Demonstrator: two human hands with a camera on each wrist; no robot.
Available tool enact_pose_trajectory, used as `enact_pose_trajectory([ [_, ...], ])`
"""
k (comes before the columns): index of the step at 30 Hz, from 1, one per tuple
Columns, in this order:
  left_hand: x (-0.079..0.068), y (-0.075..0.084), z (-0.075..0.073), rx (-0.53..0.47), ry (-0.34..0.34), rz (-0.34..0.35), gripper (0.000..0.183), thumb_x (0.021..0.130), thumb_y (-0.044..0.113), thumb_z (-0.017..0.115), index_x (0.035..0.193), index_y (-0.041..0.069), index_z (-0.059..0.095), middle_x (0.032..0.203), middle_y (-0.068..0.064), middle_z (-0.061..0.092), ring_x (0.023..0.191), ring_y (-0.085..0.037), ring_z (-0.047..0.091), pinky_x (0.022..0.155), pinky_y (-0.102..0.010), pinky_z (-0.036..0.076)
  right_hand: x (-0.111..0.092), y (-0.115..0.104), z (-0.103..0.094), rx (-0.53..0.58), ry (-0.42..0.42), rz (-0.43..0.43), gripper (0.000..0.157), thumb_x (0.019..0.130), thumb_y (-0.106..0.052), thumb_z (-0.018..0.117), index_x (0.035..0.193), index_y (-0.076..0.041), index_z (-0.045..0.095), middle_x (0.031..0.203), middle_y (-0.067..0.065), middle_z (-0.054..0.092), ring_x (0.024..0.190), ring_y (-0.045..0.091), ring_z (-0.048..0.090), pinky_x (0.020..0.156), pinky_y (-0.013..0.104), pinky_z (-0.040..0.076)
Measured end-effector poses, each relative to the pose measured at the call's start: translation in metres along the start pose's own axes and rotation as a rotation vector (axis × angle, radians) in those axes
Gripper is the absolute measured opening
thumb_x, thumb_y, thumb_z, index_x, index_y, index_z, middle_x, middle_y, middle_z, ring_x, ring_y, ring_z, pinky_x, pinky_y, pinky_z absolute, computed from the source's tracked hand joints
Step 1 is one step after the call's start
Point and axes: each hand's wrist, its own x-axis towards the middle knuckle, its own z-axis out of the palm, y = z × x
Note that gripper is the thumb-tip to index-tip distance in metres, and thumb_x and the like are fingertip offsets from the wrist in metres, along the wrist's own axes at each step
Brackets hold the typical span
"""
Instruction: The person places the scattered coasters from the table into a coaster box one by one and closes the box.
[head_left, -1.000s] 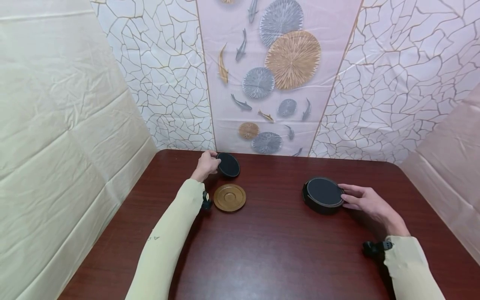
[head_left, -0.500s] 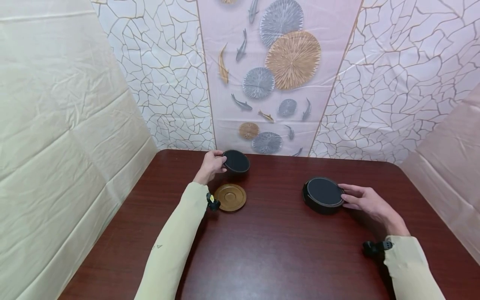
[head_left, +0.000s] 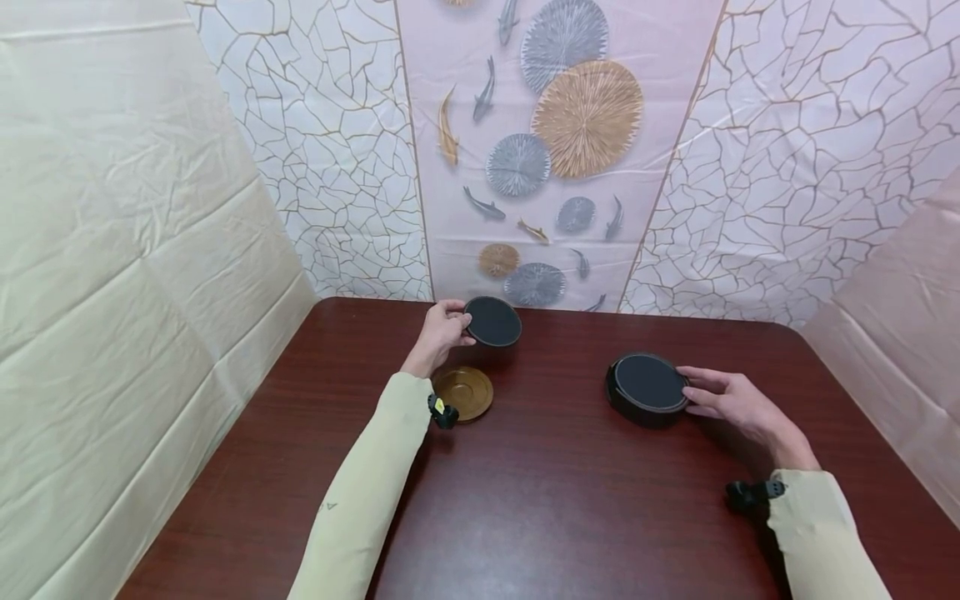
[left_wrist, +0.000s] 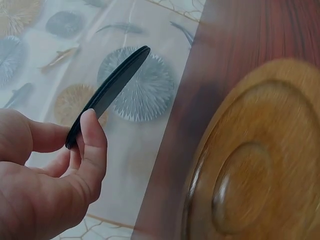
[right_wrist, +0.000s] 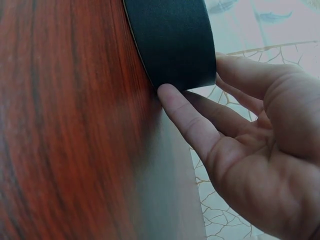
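Note:
My left hand (head_left: pixel 442 332) pinches a thin black round coaster (head_left: pixel 495 322) by its left edge, thumb and fingers on either side. It is held tilted above the back of the table, and in the left wrist view the coaster (left_wrist: pixel 112 85) appears nearly edge-on. Just below the left wrist lies a brown round wooden coaster (head_left: pixel 468 393) with ringed grooves, partly covered by the wrist camera. On the right, my right hand (head_left: pixel 738 407) holds the side of a black round coaster holder (head_left: pixel 648 387) standing on the table. The right wrist view shows fingertips against the holder's dark wall (right_wrist: pixel 172 40).
The dark red-brown wooden table (head_left: pixel 540 492) has rounded back corners. A patterned cloth (head_left: pixel 360 167) hangs along its back edge, and plain pale cloth (head_left: pixel 127 275) lines the left side. Each wrist carries a small black camera.
My left hand has lifted the black coaster and moved it rightward, bringing its wrist over part of the wooden coaster. The right hand and the holder have stayed in place.

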Motion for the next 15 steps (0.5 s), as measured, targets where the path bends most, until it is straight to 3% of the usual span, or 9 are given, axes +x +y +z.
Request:
enact_pose_trajectory([
  [15, -0.01, -0.003, 0.033, -0.076, -0.018, 0.009, 0.036, 0.098, 0.003, 0.055, 0.133, 0.002, 0.048, 0.105, -0.011, 0.057, 0.063, -0.013, 0.06, 0.056, -0.025, 0.056, 0.0, 0.0, 0.001, 0.015, 0.007, -0.001, 0.07, 0.096, -0.024, 0.064, 0.151, 0.003, 0.029, 0.15, 0.037, 0.031, 0.1, 0.0, 0.067, 0.087, 0.034, 0.056],
])
